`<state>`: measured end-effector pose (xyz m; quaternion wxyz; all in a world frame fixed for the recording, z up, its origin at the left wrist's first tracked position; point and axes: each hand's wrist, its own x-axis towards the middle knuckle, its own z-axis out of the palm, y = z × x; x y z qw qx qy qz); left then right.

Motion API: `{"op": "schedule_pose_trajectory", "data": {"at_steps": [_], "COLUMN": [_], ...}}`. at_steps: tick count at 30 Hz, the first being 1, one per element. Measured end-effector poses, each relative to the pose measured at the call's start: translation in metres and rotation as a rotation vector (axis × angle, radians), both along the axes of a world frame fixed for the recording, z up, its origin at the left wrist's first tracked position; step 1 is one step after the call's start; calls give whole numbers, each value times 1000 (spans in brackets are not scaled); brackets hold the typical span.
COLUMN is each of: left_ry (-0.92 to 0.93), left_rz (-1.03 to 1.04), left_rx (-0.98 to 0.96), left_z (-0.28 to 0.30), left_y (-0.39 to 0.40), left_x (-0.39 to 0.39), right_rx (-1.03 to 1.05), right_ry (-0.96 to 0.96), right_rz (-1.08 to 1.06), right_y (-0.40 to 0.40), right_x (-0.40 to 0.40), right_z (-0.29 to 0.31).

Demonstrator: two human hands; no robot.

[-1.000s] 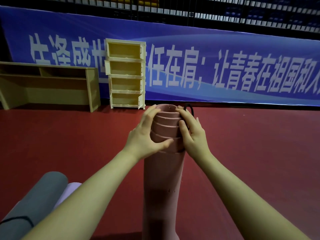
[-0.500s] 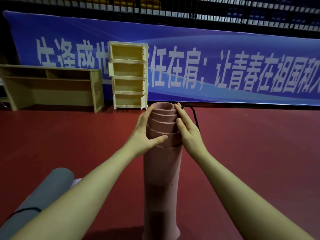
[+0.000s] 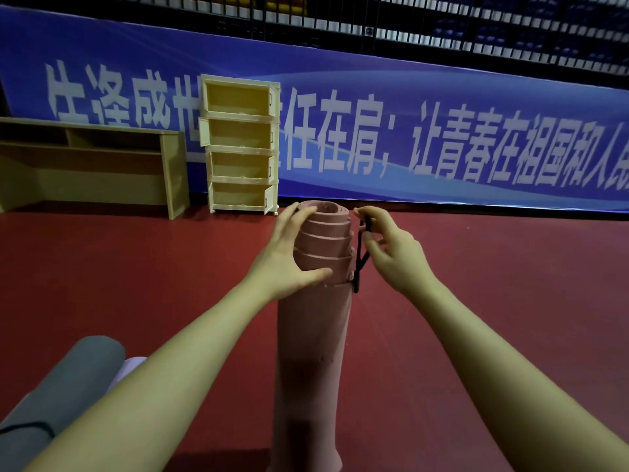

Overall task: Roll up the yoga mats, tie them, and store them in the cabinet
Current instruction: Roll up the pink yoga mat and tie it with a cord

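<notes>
Item: pink rolled mat (image 3: 313, 352), upright on the floor (image 3: 476, 335) before me, soft, light foam apt to unroll; my left hand (image 3: 289, 257) wraps its stepped top, my right hand (image 3: 391, 247) pinches the black cord (image 3: 360, 257) beside it.

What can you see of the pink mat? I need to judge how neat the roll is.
The pink mat is rolled and stands upright on the red floor. It looks like soft foam. Its top is uneven: the inner layers step upward like a telescope. The left hand grips it near the top. The right hand, apart from it, pinches a black cord hanging along its upper right edge. No tie is around it yet.
</notes>
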<state>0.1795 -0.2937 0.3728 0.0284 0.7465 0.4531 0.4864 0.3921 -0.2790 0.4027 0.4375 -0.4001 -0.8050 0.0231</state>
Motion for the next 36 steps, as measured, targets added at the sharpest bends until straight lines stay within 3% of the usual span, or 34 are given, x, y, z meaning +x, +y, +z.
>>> {"op": "schedule_pose_trajectory", "data": {"at_steps": [5,11,13,16,20,25,36], "left_ry": [-17,-29,-28,-28,-109,-57,-249], "left_rz": [46,82,72,21,-136,-19,-11], "left_rx": [-22,-32,-38,-49,-90,-98,215], "left_z": [-1,-1,-2,0,9,11,14], "left_y": [2,1,1,1,-9,-16,-5], "left_x": [11,13,11,7,6,12,22], "right_rx": [26,220,151,-149,-346,-310,-296], "right_ry": [-10,61,123,376,607,764,853], "right_rz": [-38,-87,-41,132,336,379,393], "right_y": [-1,-3,-2,-7,-11,-7,5], "right_x": [22,27,25,18,1,-21,-33], "right_z": [-4,-13,-14,-11,-9,-9,-6]}}
